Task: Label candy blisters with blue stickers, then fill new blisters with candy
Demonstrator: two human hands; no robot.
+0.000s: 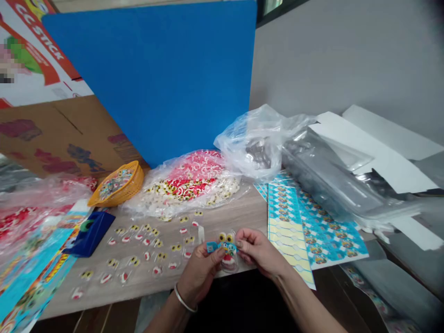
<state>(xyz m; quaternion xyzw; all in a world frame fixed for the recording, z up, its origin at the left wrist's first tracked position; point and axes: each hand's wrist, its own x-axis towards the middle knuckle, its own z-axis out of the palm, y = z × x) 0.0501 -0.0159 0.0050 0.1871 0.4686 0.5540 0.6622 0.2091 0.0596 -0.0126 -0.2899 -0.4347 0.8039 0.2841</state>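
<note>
We pinch a small blue printed paper card (217, 247) between the fingertips of our left hand (199, 277) and right hand (258, 252), the hands close together above a clear plastic blister (229, 264) holding yellow candy eyes and a red candy mouth. The blister shows at the near edge of a light wood-grain table (236, 217), just right of rows of small clear eye and mouth candy packets (138, 252), with blue-and-yellow printed card sheets (312, 222) beside our right hand.
</note>
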